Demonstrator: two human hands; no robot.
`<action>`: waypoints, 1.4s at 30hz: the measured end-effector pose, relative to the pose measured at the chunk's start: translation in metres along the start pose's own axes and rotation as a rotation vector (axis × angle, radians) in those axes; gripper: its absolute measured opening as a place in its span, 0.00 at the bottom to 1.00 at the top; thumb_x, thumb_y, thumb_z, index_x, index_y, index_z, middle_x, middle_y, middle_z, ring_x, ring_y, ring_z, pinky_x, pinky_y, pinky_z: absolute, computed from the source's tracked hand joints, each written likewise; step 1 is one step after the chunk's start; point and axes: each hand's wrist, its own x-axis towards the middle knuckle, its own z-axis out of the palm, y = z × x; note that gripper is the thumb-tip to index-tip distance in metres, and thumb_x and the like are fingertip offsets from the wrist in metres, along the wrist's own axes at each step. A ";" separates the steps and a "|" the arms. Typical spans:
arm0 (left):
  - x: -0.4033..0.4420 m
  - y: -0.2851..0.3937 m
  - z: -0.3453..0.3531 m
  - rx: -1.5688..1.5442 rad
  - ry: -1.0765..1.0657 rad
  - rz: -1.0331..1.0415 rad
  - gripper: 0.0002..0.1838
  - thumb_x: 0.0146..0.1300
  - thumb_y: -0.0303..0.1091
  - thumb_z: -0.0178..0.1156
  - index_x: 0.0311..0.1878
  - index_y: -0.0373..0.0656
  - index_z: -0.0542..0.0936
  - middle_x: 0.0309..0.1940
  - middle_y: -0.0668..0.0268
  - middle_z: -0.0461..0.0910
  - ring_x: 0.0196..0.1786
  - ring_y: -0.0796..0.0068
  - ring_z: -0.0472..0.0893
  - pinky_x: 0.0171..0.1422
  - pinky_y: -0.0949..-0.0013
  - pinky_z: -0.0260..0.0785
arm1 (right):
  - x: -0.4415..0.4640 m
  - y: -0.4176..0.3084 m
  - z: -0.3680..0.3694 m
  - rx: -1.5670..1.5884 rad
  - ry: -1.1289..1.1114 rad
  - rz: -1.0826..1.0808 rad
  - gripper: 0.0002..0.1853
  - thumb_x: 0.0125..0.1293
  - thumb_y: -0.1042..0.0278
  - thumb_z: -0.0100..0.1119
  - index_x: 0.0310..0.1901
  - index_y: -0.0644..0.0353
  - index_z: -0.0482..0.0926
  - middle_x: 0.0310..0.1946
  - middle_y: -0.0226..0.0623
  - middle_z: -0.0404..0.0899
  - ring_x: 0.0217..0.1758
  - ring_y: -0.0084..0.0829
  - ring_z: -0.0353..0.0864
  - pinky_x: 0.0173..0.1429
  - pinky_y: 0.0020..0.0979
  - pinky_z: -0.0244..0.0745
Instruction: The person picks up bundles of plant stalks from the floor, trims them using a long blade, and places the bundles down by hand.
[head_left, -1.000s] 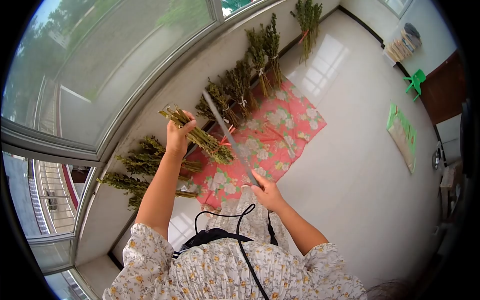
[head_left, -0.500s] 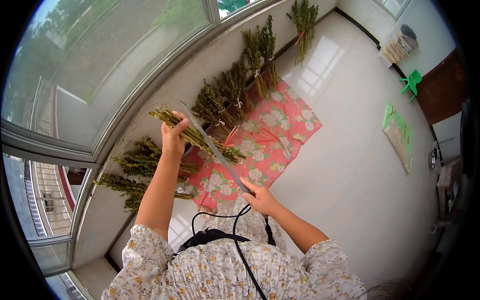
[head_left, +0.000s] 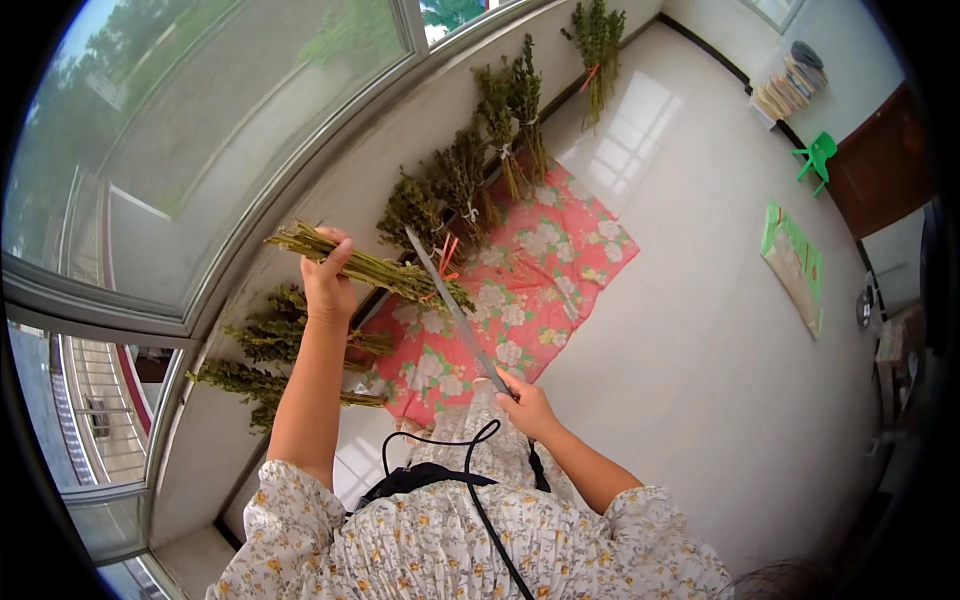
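Head camera: I see the right hand [head_left: 525,408] gripping a knife [head_left: 455,312] aslant over the cloth [head_left: 428,372]; beyond, the left hand [head_left: 328,278] clasps a bunch [head_left: 382,270] reaching over the cloth's left edge. Bundles [head_left: 461,182] line the cloth's wall side, a chair [head_left: 818,155] well past it.

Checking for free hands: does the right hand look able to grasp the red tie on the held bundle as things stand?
Probably not: the right hand is closed round the long blade. The red tie seems within reach, though, on the bundle in the left hand.
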 end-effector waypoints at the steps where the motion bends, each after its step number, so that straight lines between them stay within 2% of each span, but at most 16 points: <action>1: 0.000 0.001 -0.001 -0.024 0.030 0.012 0.12 0.48 0.22 0.63 0.32 0.46 0.70 0.31 0.69 0.70 0.35 0.74 0.68 0.44 0.69 0.59 | 0.008 -0.012 -0.012 0.159 0.053 0.212 0.26 0.61 0.72 0.53 0.62 0.63 0.64 0.35 0.36 0.80 0.34 0.21 0.77 0.41 0.25 0.71; 2: -0.001 0.002 -0.002 -0.018 0.032 0.008 0.12 0.48 0.22 0.63 0.32 0.46 0.70 0.31 0.69 0.70 0.35 0.74 0.68 0.44 0.69 0.59 | 0.011 -0.019 -0.017 0.320 0.104 0.431 0.26 0.61 0.72 0.53 0.62 0.62 0.64 0.37 0.38 0.81 0.36 0.21 0.77 0.42 0.25 0.71; 5: 0.002 0.004 0.001 -0.043 0.025 0.021 0.12 0.48 0.22 0.63 0.32 0.46 0.70 0.30 0.69 0.70 0.35 0.74 0.67 0.44 0.70 0.58 | 0.011 -0.013 -0.010 0.082 -0.156 0.247 0.26 0.62 0.72 0.52 0.62 0.64 0.63 0.36 0.35 0.80 0.33 0.18 0.75 0.38 0.22 0.68; 10: 0.000 0.003 0.000 -0.014 0.060 0.019 0.12 0.48 0.22 0.63 0.32 0.46 0.70 0.30 0.70 0.69 0.35 0.73 0.67 0.44 0.69 0.58 | 0.018 -0.021 -0.025 0.312 0.057 0.452 0.27 0.61 0.73 0.52 0.63 0.66 0.61 0.36 0.37 0.80 0.34 0.19 0.74 0.40 0.22 0.68; 12: -0.002 0.004 0.002 -0.021 0.066 0.017 0.12 0.48 0.22 0.63 0.32 0.46 0.70 0.30 0.70 0.69 0.35 0.73 0.67 0.45 0.68 0.58 | 0.012 -0.020 -0.018 0.033 -0.184 0.229 0.26 0.61 0.72 0.52 0.62 0.65 0.62 0.36 0.38 0.79 0.36 0.19 0.74 0.42 0.23 0.68; 15: -0.001 0.002 0.000 -0.037 0.073 0.015 0.13 0.48 0.22 0.63 0.32 0.46 0.69 0.30 0.70 0.69 0.35 0.73 0.67 0.45 0.68 0.58 | 0.019 -0.029 -0.029 0.261 0.029 0.369 0.25 0.61 0.71 0.53 0.61 0.64 0.65 0.36 0.38 0.79 0.37 0.20 0.75 0.43 0.23 0.69; 19: 0.002 -0.001 -0.003 -0.028 0.059 0.004 0.13 0.48 0.22 0.63 0.33 0.46 0.70 0.30 0.69 0.69 0.36 0.73 0.67 0.44 0.68 0.59 | 0.015 -0.011 -0.016 0.053 -0.145 0.209 0.25 0.61 0.71 0.53 0.61 0.63 0.65 0.34 0.36 0.78 0.37 0.21 0.75 0.44 0.24 0.69; 22: 0.000 0.003 -0.002 -0.054 0.082 0.005 0.12 0.49 0.22 0.62 0.33 0.46 0.70 0.30 0.69 0.69 0.36 0.72 0.68 0.44 0.68 0.59 | 0.021 -0.015 -0.029 0.195 -0.080 0.283 0.26 0.61 0.72 0.53 0.62 0.64 0.63 0.33 0.34 0.78 0.34 0.21 0.75 0.40 0.25 0.70; 25: -0.001 0.009 -0.004 -0.064 0.077 0.020 0.12 0.49 0.21 0.62 0.33 0.46 0.70 0.30 0.68 0.70 0.37 0.71 0.69 0.45 0.67 0.60 | 0.029 -0.017 -0.038 0.485 0.409 0.444 0.26 0.60 0.71 0.54 0.62 0.64 0.64 0.30 0.34 0.78 0.29 0.21 0.73 0.34 0.24 0.70; 26: -0.001 0.012 -0.004 -0.063 0.075 0.020 0.12 0.49 0.21 0.62 0.33 0.46 0.70 0.30 0.68 0.70 0.37 0.71 0.69 0.45 0.67 0.60 | 0.028 -0.002 -0.029 0.487 0.410 0.443 0.26 0.60 0.71 0.54 0.62 0.64 0.64 0.30 0.34 0.78 0.29 0.21 0.73 0.34 0.24 0.70; 28: -0.001 0.015 -0.002 -0.103 0.071 0.035 0.12 0.50 0.21 0.61 0.33 0.46 0.70 0.31 0.68 0.70 0.37 0.71 0.69 0.45 0.67 0.60 | 0.017 0.042 -0.002 0.198 0.399 0.177 0.27 0.61 0.75 0.52 0.64 0.62 0.62 0.22 0.26 0.70 0.16 0.15 0.66 0.19 0.20 0.62; 30: 0.000 0.017 0.001 -0.110 0.069 0.055 0.12 0.50 0.21 0.61 0.33 0.46 0.70 0.31 0.67 0.70 0.38 0.71 0.69 0.45 0.67 0.60 | 0.007 0.042 0.000 0.065 0.158 0.036 0.27 0.61 0.76 0.52 0.63 0.62 0.62 0.22 0.26 0.71 0.19 0.14 0.66 0.22 0.20 0.63; 34: 0.002 0.021 -0.001 -0.099 0.047 0.084 0.12 0.50 0.21 0.61 0.33 0.46 0.70 0.31 0.68 0.69 0.38 0.71 0.69 0.46 0.67 0.60 | 0.007 0.027 -0.005 0.252 0.234 0.394 0.27 0.59 0.75 0.53 0.63 0.57 0.65 0.23 0.25 0.71 0.24 0.13 0.64 0.28 0.19 0.62; 36: 0.002 0.017 -0.001 -0.089 0.056 0.074 0.12 0.50 0.21 0.61 0.33 0.46 0.70 0.31 0.68 0.69 0.38 0.71 0.69 0.45 0.68 0.60 | 0.009 0.016 -0.006 0.012 -0.071 0.298 0.26 0.58 0.68 0.55 0.60 0.60 0.67 0.32 0.44 0.81 0.32 0.29 0.78 0.39 0.29 0.70; 40: -0.001 0.017 0.002 -0.081 0.077 0.062 0.12 0.49 0.21 0.62 0.33 0.46 0.70 0.31 0.68 0.69 0.37 0.73 0.68 0.45 0.69 0.59 | 0.014 0.013 -0.005 0.162 0.173 0.287 0.26 0.58 0.68 0.55 0.60 0.60 0.67 0.31 0.47 0.80 0.32 0.31 0.79 0.39 0.30 0.70; 42: -0.002 0.017 0.002 -0.069 0.087 0.057 0.12 0.49 0.21 0.62 0.33 0.46 0.70 0.31 0.69 0.69 0.37 0.73 0.68 0.44 0.69 0.59 | 0.013 0.003 -0.009 -0.041 -0.127 0.380 0.26 0.58 0.66 0.55 0.60 0.59 0.67 0.32 0.48 0.79 0.35 0.33 0.80 0.41 0.30 0.71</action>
